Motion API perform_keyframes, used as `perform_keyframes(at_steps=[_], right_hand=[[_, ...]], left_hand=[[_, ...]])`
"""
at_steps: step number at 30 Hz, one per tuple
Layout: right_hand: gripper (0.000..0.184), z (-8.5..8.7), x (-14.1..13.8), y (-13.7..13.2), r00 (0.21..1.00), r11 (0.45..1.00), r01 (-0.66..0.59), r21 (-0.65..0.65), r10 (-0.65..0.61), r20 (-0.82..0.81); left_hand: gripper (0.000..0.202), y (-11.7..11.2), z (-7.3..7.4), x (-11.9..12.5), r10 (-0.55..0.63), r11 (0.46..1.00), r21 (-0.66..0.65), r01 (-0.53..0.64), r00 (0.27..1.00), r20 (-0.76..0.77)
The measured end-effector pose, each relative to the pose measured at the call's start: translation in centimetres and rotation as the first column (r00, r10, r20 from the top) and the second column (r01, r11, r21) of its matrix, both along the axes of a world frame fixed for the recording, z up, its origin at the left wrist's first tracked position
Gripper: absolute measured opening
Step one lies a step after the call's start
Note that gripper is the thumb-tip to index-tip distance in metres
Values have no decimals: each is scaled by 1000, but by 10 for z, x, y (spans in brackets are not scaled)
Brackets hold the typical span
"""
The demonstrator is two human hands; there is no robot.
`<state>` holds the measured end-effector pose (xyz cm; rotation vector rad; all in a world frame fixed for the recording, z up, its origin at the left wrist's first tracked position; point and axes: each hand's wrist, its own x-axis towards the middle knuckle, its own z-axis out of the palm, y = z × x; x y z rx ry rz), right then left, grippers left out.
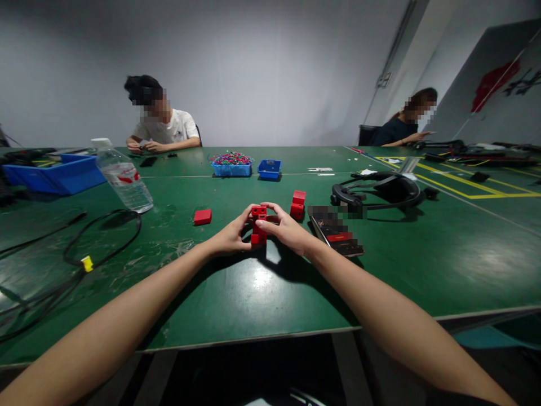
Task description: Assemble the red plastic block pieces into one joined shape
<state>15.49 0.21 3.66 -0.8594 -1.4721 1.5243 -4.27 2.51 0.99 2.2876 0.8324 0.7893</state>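
Between my two hands is a red blocky piece point(259, 217) with small dark holes in its top, held just over the green table. My left hand point(235, 234) grips its left side, thumb low and fingers behind. From the right, my right hand point(287, 228) closes on it, with the thumb across its front and a finger at its top. A flat red block point(203, 216) lies to the left of my hands. Beyond my right hand sits another red blocky piece point(298, 204), made of an upper and a lower part.
A water bottle point(122, 177), black cables point(105, 265) and a large blue bin point(59, 175) lie left. Further back are a blue tray of colourful wires point(231, 168) and a small blue tray point(269, 169). Right are a phone-like object point(338, 237) and a black headset point(380, 192). Two people sit opposite.
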Motion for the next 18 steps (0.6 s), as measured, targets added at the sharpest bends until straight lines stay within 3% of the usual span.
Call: perform_keyframes(at_steps=[3,10,18], right_hand=[[66,0,2,-1,999,1000,-15,24,14,32],[106,-1,4,-2,987,992,-125,34,121,101],[109,-3,2,-2,986,987,-153,42,149,80]], left_hand=[[103,0,-1,0,-2,1000,0,2,1000,3],[103,-1,-2,1,-9,999,-48,12,999,53],[106,2,-4,-2,24,1000,5,-24,1000,7]])
